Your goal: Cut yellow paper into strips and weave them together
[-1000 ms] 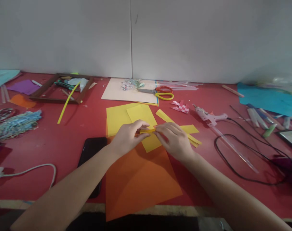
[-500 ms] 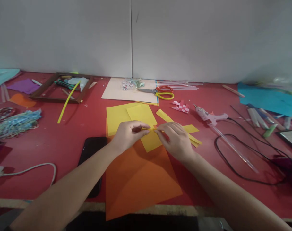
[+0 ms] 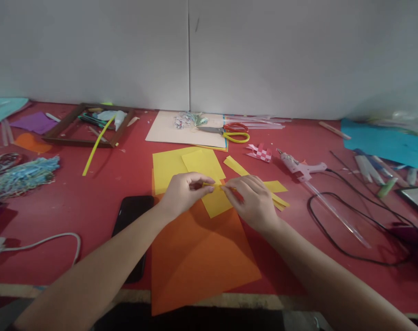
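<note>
Between my two hands stretches a narrow yellow paper strip (image 3: 218, 186), held up above the sheets. My left hand (image 3: 185, 193) pinches its left end between thumb and fingertips. The other end is pinched by my right hand (image 3: 253, 200), whose fingers hide part of it. Beneath them are yellow paper sheets (image 3: 167, 163), overlapping a larger orange sheet (image 3: 202, 262). More yellow paper strips (image 3: 276, 185) lie just beyond and to the right of my right hand. A small pink-and-white woven paper fish (image 3: 260, 152) rests farther back.
Scissors (image 3: 234, 132) lie on pale sheets at the back. A pink glue gun (image 3: 302, 169) with its black cord is on the right. A black phone (image 3: 135, 216) sits under my left forearm. On the left are a brown wooden frame (image 3: 81, 143) and a bundle of blue shreds (image 3: 26, 178).
</note>
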The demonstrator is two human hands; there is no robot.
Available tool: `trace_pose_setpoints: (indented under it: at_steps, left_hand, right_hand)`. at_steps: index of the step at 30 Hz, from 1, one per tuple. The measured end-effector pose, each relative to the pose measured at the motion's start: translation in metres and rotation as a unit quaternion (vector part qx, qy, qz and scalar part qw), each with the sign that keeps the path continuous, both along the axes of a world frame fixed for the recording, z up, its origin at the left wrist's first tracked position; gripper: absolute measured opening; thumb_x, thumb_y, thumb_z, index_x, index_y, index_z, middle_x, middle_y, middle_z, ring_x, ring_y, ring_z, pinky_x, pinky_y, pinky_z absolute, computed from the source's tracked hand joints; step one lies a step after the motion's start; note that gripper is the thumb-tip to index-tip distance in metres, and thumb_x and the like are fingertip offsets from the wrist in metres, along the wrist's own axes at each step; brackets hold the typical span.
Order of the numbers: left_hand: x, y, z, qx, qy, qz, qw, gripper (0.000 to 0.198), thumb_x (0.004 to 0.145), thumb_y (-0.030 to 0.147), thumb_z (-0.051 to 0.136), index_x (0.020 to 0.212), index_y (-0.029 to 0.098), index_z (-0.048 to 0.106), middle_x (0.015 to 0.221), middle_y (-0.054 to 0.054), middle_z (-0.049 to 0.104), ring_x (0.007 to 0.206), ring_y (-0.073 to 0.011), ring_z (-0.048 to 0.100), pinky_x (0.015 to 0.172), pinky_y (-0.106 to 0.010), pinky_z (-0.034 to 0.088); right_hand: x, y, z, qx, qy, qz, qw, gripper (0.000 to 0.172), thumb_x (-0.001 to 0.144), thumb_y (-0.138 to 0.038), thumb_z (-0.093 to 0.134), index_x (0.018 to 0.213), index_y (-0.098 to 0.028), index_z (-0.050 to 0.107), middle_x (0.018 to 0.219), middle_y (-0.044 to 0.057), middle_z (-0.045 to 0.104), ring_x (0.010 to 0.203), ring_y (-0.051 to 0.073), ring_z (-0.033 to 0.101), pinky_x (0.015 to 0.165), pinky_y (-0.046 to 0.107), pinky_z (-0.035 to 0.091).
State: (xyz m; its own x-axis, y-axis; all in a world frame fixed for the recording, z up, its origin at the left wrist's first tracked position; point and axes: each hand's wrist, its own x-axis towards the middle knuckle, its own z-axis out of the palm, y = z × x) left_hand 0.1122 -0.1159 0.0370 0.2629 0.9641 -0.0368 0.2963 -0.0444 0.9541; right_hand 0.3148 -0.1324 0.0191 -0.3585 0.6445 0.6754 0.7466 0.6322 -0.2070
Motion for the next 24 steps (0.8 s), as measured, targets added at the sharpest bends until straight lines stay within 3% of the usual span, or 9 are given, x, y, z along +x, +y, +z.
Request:
trace_pose_setpoints:
  at_steps: [14, 18, 21, 24]
  left_hand:
    - [-0.001, -0.001, 0.001, -0.023, -0.032, -0.001, 0.999, 0.018, 0.075, 0.031, 0.076, 0.087, 0.018, 0.075, 0.088, -0.006, 0.077, 0.083, -0.0194, 0.072, 0.078, -0.030, 0.058]
    - [-0.001, -0.001, 0.000, -0.009, -0.050, 0.022, 0.998, 0.017, 0.075, 0.031, 0.076, 0.085, 0.017, 0.075, 0.088, -0.006, 0.077, 0.082, -0.0188, 0.072, 0.079, -0.031, 0.058]
    - [-0.001, 0.000, -0.002, -0.021, -0.085, 0.048, 0.995, 0.019, 0.075, 0.032, 0.077, 0.086, 0.016, 0.075, 0.089, -0.007, 0.077, 0.083, -0.0191, 0.072, 0.079, -0.031, 0.058]
    - [-0.001, 0.001, -0.002, -0.018, -0.123, 0.055, 0.991, 0.022, 0.073, 0.033, 0.079, 0.086, 0.015, 0.075, 0.089, -0.008, 0.077, 0.083, -0.0202, 0.073, 0.079, -0.031, 0.059]
  right_hand:
    - [-0.001, -0.001, 0.002, 0.001, 0.002, -0.001, 1.000, 0.006, 0.089, -0.018, 0.062, 0.086, -0.023, 0.063, 0.079, 0.004, 0.073, 0.074, 0.021, 0.067, 0.071, 0.036, 0.050]
    - [-0.002, -0.004, 0.011, 0.059, 0.027, 0.015, 0.998, 0.012, 0.085, -0.013, 0.064, 0.087, -0.025, 0.064, 0.089, 0.007, 0.073, 0.088, 0.024, 0.065, 0.079, 0.041, 0.053]
    - [-0.002, -0.008, 0.014, 0.089, 0.040, 0.072, 0.993, 0.015, 0.084, -0.011, 0.065, 0.086, -0.025, 0.065, 0.080, 0.004, 0.071, 0.074, 0.020, 0.065, 0.070, 0.037, 0.055]
    - [-0.005, -0.011, 0.010, 0.017, 0.043, 0.148, 0.988, 0.011, 0.088, -0.016, 0.061, 0.081, -0.024, 0.066, 0.068, 0.001, 0.069, 0.059, 0.016, 0.062, 0.058, 0.030, 0.054]
